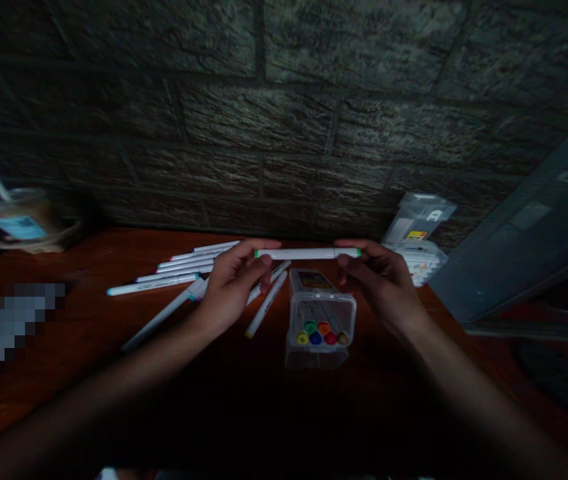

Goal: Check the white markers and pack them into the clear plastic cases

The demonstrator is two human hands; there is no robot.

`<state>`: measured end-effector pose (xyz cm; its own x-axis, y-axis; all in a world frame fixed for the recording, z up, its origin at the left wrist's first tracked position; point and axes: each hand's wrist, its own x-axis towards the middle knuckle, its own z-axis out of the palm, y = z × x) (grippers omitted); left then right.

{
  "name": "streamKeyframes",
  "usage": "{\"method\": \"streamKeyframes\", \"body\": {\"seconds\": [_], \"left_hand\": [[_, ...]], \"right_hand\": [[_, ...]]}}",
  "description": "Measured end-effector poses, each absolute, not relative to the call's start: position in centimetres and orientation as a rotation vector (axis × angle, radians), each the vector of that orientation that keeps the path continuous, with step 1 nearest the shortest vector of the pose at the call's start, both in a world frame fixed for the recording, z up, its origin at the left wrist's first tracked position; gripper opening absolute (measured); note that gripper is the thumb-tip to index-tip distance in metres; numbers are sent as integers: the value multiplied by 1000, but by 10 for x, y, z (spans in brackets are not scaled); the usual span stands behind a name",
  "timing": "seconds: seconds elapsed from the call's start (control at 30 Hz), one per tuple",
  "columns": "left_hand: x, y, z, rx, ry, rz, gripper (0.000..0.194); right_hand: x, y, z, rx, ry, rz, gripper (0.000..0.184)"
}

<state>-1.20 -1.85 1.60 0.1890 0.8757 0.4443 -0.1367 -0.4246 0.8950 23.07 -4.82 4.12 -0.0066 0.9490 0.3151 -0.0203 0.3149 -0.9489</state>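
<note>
Between both hands a white marker (pixel 304 254) with green ends is held level above the table. My left hand (pixel 237 277) pinches its left end, and my right hand (pixel 381 277) pinches the right end. Just below the marker, a clear plastic case (pixel 291 320) lies with its open end toward me; several markers with coloured ends, among them yellow, green, blue, orange and red, sit inside. A loose marker with a yellow end (pixel 267 303) rests left of the case. More white markers (pixel 184 265) lie spread beyond and beside my left hand, which partly hides them.
A brick wall (pixel 294 127) rises behind the wooden table (pixel 89 267). At the far left stands a plastic cup (pixel 19 217) with a straw in a carton holder. Another clear case (pixel 421 220) stands at the back right, beside a grey metal panel (pixel 514 220). A blurred patch covers the left edge.
</note>
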Motion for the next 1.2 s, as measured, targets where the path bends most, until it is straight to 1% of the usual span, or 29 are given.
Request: {"method": "streamKeyframes", "body": {"seconds": [0.17,0.37,0.63,0.8,0.9,1.07,1.13,1.2], "left_hand": [[-10,-24,23,1652,815,1471,20],[-5,-32,26,1703,766,1602,20],[-6,-33,22,1744,722,1592,20],[-8,-26,23,1704,695,1603,15],[-9,-20,21,1686,787,1560,13],[-8,-17,18,1624,806,1406,11],[-8,-17,18,1633,829,1366,16],[-7,-18,19,1658,851,1353,17]], "right_hand": [[234,-46,37,-954,-1356,985,27],[239,-39,27,-1002,-1389,1012,27],[239,-37,26,-1063,-1412,993,27],[239,-37,30,-1054,-1433,969,26],[237,-39,33,-1014,-1393,971,22],[235,-41,37,-932,-1310,1026,19],[235,-42,36,-929,-1324,1032,20],[235,-42,35,-939,-1350,1024,21]]}}
